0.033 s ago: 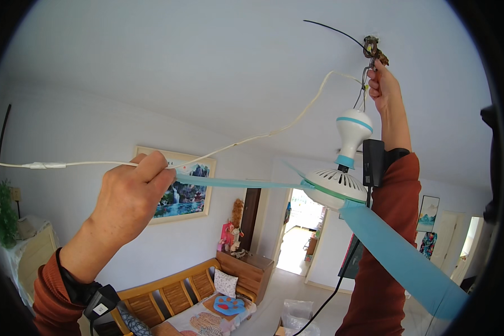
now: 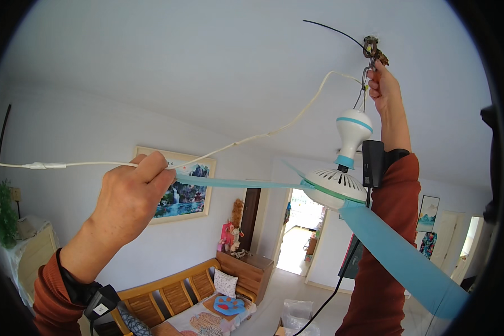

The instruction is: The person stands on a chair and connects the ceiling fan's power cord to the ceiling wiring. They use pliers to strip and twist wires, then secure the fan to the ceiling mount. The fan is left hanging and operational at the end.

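Observation:
A white ceiling fan (image 2: 354, 126) with pale blue blades hangs by thin wires (image 2: 362, 92) under a rusty hook (image 2: 370, 47) at the upper right. My right hand (image 2: 384, 87) is raised to the top of these wires, its fingers curled just below the hook; what they grip is hidden. On the left, my left hand (image 2: 131, 193) pinches a white cable (image 2: 229, 144) that runs from the left rim, past a taped joint, up to the hanging wires. One blade (image 2: 241, 182) reaches to my left fingers; whether they hold it too I cannot tell.
A black wire (image 2: 336, 29) sticks out from the hook along the ceiling. Another blade (image 2: 397, 252) slants across my right sleeve. Below stand a wooden sofa (image 2: 145, 308) and a brown cabinet (image 2: 252, 269). A framed picture (image 2: 176, 210) hangs on the wall.

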Available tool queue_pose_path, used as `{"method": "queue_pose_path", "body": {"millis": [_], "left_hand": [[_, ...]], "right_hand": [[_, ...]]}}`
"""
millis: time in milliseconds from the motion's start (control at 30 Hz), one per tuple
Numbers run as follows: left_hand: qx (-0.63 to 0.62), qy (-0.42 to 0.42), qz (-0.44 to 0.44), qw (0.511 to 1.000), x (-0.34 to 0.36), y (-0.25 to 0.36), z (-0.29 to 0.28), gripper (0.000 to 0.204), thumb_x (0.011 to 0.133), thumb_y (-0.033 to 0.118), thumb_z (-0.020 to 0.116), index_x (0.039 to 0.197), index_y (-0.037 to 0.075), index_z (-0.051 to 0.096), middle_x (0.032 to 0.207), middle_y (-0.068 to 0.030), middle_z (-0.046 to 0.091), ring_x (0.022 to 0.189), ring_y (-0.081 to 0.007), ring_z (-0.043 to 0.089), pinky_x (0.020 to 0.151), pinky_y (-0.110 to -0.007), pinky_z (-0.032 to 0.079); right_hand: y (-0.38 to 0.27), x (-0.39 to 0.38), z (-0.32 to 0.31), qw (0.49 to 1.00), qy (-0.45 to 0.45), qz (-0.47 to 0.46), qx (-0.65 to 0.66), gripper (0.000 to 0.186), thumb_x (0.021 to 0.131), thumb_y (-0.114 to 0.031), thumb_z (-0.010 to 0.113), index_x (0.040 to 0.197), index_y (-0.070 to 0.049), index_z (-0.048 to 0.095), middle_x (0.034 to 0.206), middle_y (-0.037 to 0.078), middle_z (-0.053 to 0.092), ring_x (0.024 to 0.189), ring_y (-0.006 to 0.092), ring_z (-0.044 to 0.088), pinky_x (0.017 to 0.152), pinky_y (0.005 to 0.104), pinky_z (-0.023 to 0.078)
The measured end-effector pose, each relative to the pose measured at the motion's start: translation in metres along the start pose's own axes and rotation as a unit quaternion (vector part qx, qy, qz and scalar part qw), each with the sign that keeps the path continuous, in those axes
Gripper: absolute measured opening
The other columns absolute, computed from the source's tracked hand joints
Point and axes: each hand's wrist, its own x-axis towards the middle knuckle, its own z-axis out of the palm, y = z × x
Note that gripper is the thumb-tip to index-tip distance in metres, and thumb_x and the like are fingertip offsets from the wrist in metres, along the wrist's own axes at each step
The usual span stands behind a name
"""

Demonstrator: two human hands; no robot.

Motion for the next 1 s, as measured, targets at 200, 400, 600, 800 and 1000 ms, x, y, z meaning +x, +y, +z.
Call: {"method": "queue_pose_path", "body": {"millis": [200,400,600,800,1000], "left_hand": [[-0.011,0.009,0.002,1.000,0.000,0.000,-0.001,0.017,0.062,0.002,0.063,0.079,0.001,0.060,0.075,-0.0054,0.046,0.063,-0.0178,0.054,0.048,-0.028,0.045],[-0.015,0.003,-0.001,1.000,0.000,-0.002,-0.002,0.018,0.061,0.002,0.063,0.079,0.001,0.060,0.075,-0.0056,0.046,0.063,-0.0181,0.054,0.049,-0.028,0.045],[-0.021,0.011,0.006,1.000,0.001,-0.002,-0.001,0.018,0.061,0.002,0.063,0.079,0.001,0.060,0.074,-0.0053,0.046,0.063,-0.0181,0.054,0.048,-0.028,0.045],[0.012,0.032,0.008,0.999,0.009,-0.001,-0.001,0.016,0.061,0.001,0.063,0.076,0.002,0.058,0.072,-0.0047,0.045,0.063,-0.0174,0.055,0.047,-0.028,0.045],[0.055,0.044,0.013,0.997,0.018,0.003,-0.003,0.017,0.059,0.000,0.063,0.075,0.002,0.058,0.073,-0.0056,0.044,0.061,-0.0175,0.054,0.045,-0.027,0.044]], "right_hand": [[-0.007,-0.021,0.003,0.999,-0.018,-0.023,-0.044,0.025,0.093,-0.029,0.045,0.090,-0.006,0.054,0.063,0.000,0.050,0.046,0.0047,0.030,0.038,0.0194,0.022],[-0.006,-0.021,-0.008,0.993,-0.096,0.024,0.060,0.034,0.094,-0.035,0.045,0.098,-0.002,0.051,0.067,0.002,0.049,0.049,0.0047,0.032,0.039,0.0191,0.022],[-0.003,-0.027,-0.013,0.995,-0.078,0.019,0.058,0.031,0.088,-0.030,0.059,0.098,-0.001,0.051,0.071,0.003,0.052,0.052,0.0047,0.035,0.038,0.0176,0.023],[0.007,-0.014,-0.013,0.996,-0.036,-0.038,0.071,0.020,0.087,-0.020,0.061,0.097,-0.003,0.055,0.083,0.004,0.059,0.053,0.0030,0.042,0.036,0.0152,0.024],[0.022,-0.006,-0.021,0.984,-0.110,0.030,0.137,0.016,0.086,-0.015,0.061,0.095,-0.004,0.055,0.090,0.006,0.062,0.057,0.0035,0.047,0.038,0.0142,0.026]]}}
